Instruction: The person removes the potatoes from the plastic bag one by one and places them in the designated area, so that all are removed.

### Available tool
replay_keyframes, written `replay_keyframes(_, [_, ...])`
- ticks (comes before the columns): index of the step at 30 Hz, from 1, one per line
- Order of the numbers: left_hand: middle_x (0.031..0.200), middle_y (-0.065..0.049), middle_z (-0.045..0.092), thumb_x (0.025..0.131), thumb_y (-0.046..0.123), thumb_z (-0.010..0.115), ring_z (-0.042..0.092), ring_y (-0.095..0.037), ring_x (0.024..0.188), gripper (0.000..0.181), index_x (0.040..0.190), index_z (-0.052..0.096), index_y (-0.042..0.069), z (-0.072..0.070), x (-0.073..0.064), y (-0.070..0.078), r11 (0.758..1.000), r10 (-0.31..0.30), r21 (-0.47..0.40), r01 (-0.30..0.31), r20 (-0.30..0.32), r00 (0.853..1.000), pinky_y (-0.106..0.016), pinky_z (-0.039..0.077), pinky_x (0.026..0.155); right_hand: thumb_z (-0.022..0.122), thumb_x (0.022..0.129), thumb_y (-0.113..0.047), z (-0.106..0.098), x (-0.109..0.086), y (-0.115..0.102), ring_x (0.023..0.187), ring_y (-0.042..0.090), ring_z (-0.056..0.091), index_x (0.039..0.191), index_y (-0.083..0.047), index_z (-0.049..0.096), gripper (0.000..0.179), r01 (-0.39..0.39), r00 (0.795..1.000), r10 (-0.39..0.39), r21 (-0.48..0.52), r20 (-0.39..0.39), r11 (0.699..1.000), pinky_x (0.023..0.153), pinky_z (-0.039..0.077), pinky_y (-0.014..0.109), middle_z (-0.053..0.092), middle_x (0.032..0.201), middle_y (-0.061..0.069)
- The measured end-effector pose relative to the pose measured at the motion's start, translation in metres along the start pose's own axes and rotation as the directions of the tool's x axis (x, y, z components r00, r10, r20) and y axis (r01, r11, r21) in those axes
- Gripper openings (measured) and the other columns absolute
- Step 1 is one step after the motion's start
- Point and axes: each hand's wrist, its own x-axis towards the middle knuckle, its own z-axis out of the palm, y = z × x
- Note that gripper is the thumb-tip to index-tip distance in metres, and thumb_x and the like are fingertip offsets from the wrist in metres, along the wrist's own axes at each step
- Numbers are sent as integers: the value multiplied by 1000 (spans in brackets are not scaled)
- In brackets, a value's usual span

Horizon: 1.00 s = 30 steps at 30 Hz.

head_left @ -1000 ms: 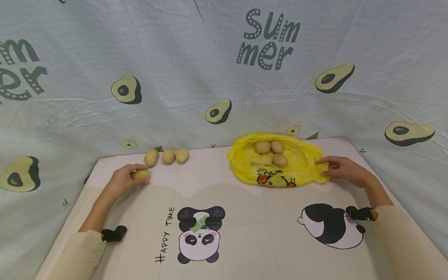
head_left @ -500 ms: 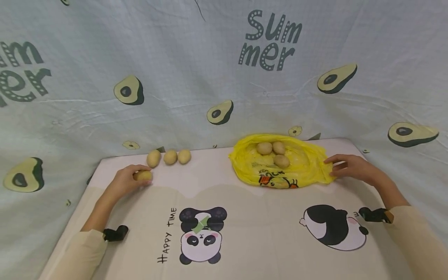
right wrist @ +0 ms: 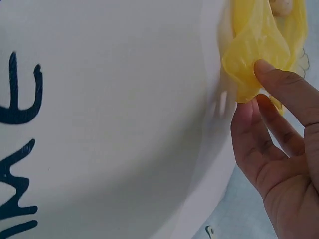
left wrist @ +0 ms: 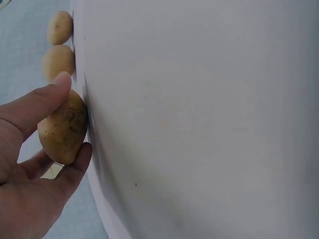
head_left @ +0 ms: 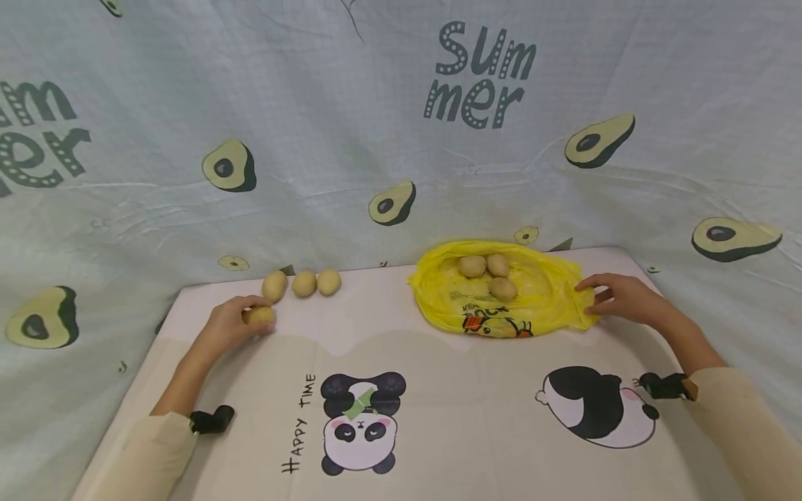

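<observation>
In the head view my left hand (head_left: pixel 227 327) holds a potato (head_left: pixel 260 318) at the left of the table. The left wrist view shows thumb and fingers curled round this potato (left wrist: pixel 64 130), which has dark marks on its skin. Right behind it lies a row of three potatoes (head_left: pixel 303 284). At the right, my right hand (head_left: pixel 626 299) pinches the right end of a yellow plastic bag (head_left: pixel 432 306). The right wrist view has the thumb on top of the bag (right wrist: pixel 256 42) and fingertips beneath its edge. Three more potatoes (head_left: pixel 502 289) lie on the spread bag.
A pale tablecloth (head_left: pixel 438 417) with printed pandas and lettering covers the table. Behind it hangs a light cloth (head_left: pixel 313 139) printed with avocados, close against the table's back edge. Black wrist cameras (head_left: pixel 213 419) are strapped to both arms.
The left hand has shifted slightly to the right with its potato. My right forearm has moved a little outward while the hand stays at the bag's end. The camera has shifted slightly.
</observation>
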Motion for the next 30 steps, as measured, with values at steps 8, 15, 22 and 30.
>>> replay_keyframes(8, [119,-29,64,79,9,87,58,-39,99,47,119,69,-4,-3,-3,2,999,35,-2,-36,-46,998,-49,47,82,80,87,-15,-2,1,-1,99,35,64,130,-1,62,49,0,1000,0,3,22,1000,79,60,42,54,132,33])
replay_keyframes(15, [115,-28,65,78,8,88,59,-36,96,46,117,69,-6,0,-1,1,997,74,4,-74,-107,991,-43,46,79,80,88,-16,0,2,1,105,41,64,132,-1,60,51,7,999,-7,11,34,1000,81,60,44,53,135,33])
replay_keyframes(22, [112,-28,63,80,9,86,59,-37,95,46,119,67,-7,4,0,-2,999,43,-23,-46,-126,991,-38,46,76,79,89,-19,3,3,2,106,42,64,134,-2,60,52,2,999,-3,15,41,1000,81,60,45,52,136,32])
replay_keyframes(30, [112,-30,59,84,17,85,58,-42,101,49,120,63,-8,0,0,2,1000,-7,-24,6,-60,998,-43,48,77,78,90,-20,5,2,3,110,46,63,134,-1,59,52,2,999,-4,33,50,999,83,60,46,52,137,33])
